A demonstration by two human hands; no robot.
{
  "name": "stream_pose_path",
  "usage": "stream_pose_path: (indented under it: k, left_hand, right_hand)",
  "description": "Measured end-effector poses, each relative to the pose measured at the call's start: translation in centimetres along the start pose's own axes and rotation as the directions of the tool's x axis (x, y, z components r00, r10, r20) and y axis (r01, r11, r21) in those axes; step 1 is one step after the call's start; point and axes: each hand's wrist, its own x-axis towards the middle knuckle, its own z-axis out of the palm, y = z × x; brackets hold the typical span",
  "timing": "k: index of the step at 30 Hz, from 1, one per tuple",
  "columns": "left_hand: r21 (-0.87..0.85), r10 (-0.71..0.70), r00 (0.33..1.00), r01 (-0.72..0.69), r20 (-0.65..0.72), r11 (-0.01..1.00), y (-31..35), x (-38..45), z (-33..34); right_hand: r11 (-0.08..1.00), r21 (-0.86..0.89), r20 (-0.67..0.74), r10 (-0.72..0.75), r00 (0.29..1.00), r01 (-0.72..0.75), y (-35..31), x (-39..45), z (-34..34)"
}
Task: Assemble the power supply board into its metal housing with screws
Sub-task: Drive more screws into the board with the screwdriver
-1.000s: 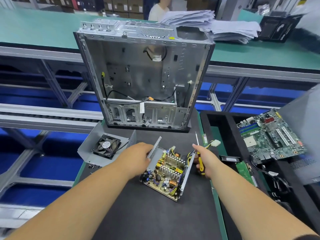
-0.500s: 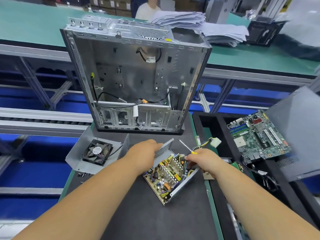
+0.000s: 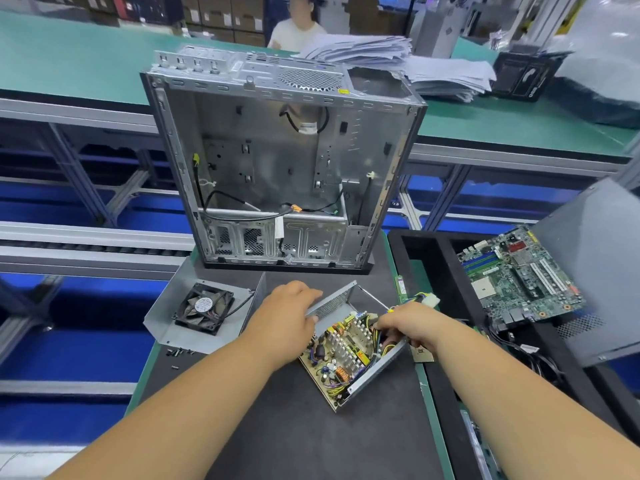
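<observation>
Metal computer case [image 3: 277,161] upright behind housing [image 3: 332,301]; fan [image 3: 204,308] left.

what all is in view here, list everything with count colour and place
open silver metal computer case: 1, upright, back of black mat
power supply board in silver metal housing: 1, mat centre
black cooling fan on grey metal cover: 1, mat left
small black screws: several, below the fan
green motherboard: 1, black tray, right
white paper stack: 1, far green bench
screwdriver: 1, in right hand
left hand: grips housing wall
right hand: holds screwdriver over board
</observation>
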Motion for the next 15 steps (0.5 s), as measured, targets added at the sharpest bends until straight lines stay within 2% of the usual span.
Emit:
stream_pose_path:
  k: [5, 9, 15]
  left_hand:
    - [-0.038, 0.035, 0.998, -0.036, -0.047, 0.999, 1.3, -1.5, -0.4]
    - [-0.075, 0.052, 0.997, -0.055, -0.053, 0.996, 3.1, -2.4, 0.0]
    - [-0.208, -0.04, 0.977, 0.085, 0.211, 0.974, 7.0, -2.0, 2.2]
  right_hand:
    - [0.986, 0.168, 0.01, 0.007, 1.0, -0.008, -0.1, -1.0, -0.3]
    - [0.975, 0.194, -0.03, -0.105, 0.994, 0.109, 0.3, -1.7, -0.9]
    - [0.983, -0.017, -0.103, -0.184, 0.977, 0.184, 1.0, -1.7, -0.8]
